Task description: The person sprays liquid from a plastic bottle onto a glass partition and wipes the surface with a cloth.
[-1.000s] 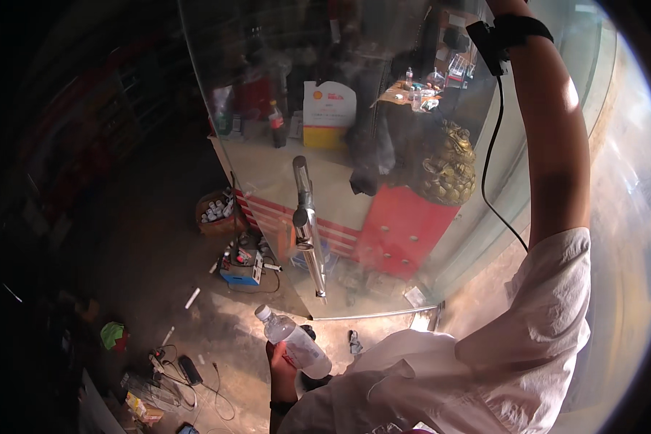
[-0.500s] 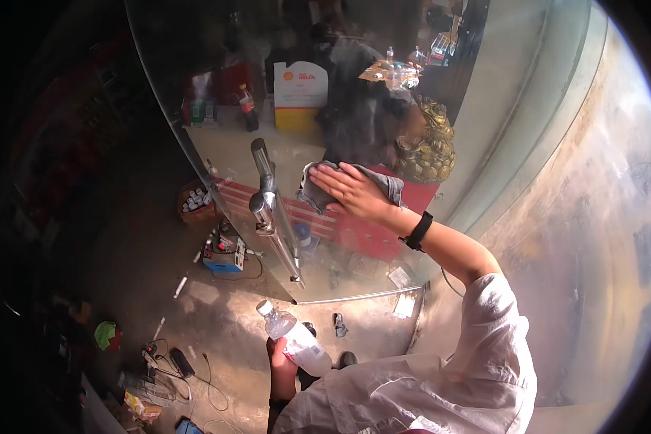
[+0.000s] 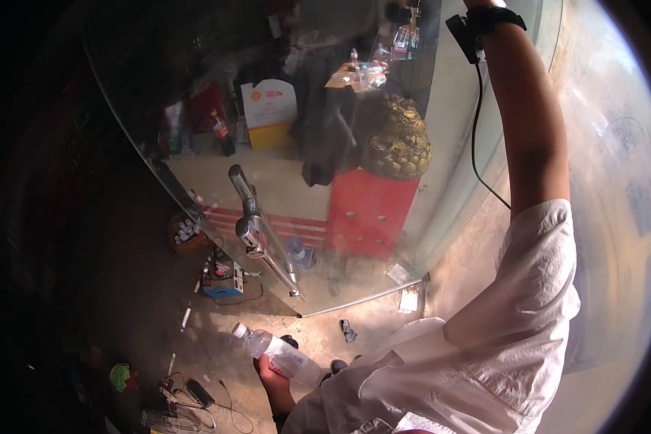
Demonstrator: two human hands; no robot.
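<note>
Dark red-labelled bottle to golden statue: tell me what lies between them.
In the head view, a white-and-yellow sign stands right of the dark red-labelled bottle; then comes a dark shape, too murky to identify, before the golden statue.

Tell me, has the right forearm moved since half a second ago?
Yes. Half a second ago, the right forearm lay below the gold statue; now it rises to the statue's right, toward the picture's upper edge.

Bottle (image 3: 288,359) in left hand (image 3: 273,377), door handle (image 3: 247,231) beyond — statue (image 3: 401,148) behind glass (image 3: 365,278), rightward
</note>
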